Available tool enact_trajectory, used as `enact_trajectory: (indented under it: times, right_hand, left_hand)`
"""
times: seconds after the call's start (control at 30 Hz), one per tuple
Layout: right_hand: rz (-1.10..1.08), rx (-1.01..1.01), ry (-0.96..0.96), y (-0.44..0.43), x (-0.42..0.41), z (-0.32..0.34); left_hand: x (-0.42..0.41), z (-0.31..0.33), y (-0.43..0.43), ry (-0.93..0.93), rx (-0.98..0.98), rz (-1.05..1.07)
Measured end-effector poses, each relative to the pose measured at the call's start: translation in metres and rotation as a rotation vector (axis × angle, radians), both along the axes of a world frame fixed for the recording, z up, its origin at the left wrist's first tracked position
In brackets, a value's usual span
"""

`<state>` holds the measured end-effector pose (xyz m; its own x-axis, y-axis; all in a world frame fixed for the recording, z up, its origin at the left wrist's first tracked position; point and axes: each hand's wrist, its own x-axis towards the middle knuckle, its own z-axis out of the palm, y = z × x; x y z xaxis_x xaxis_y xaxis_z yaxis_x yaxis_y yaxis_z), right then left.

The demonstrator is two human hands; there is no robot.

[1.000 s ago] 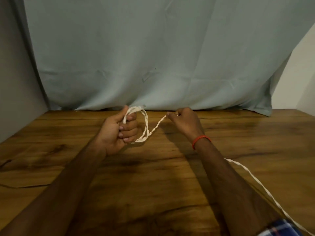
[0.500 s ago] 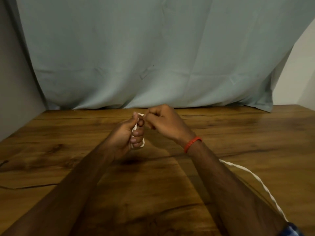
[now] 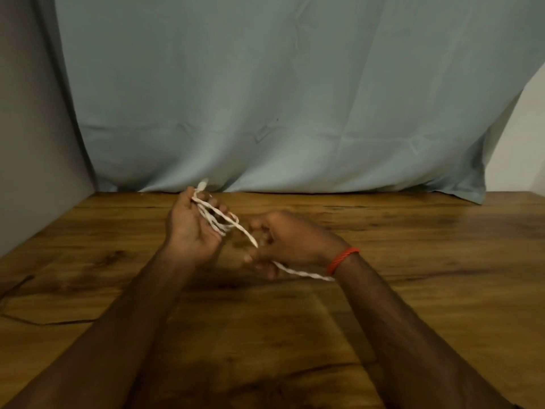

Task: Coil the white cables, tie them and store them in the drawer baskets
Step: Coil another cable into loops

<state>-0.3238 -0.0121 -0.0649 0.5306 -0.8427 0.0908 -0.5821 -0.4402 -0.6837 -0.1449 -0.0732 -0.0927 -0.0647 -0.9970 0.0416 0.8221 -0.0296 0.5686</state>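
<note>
Twisted white cable (image 3: 219, 221): a few loose loops bunched in the left hand (image 3: 188, 231), held above the far middle of the brown wooden table (image 3: 413, 290), not resting on it. One cable end sticks up past the left fingertips, near the table's back edge. From the loops a single strand runs down and right into the right hand (image 3: 290, 240), comes out below its palm and passes under the wrist, where the forearm hides the rest.

Left hand: palm up, fingers curled partway around the loops, thumb side toward the camera. Loose hold, not a fist.

Right hand: fingers closed narrowly on the strand just beside the left hand; exact pinch point blurred. Hands close together, not touching.

Red corded wristband (image 3: 342, 260) on the right wrist. Pale blue-grey cloth backdrop (image 3: 280, 98) hangs behind the table, its hem on the back edge.
</note>
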Motion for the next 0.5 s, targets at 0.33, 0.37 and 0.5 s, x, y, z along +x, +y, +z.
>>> enact_trajectory:
  times: [0.33,0.37,0.5]
  right_hand:
    - [0.102,0.461,0.221,-0.010,-0.064,0.014]
    - [0.087,0.429,0.205,-0.011,-0.070,0.013]
    - [-0.044,0.410,0.050,-0.022,-0.088,0.003]
  left_hand:
    - [0.050,-0.005,-0.009,0.374,-0.186,-0.146]
    - [0.051,-0.007,-0.010,0.333,-0.219,-0.166]
    - [0.044,-0.010,-0.010,0.225,-0.293,-0.308]
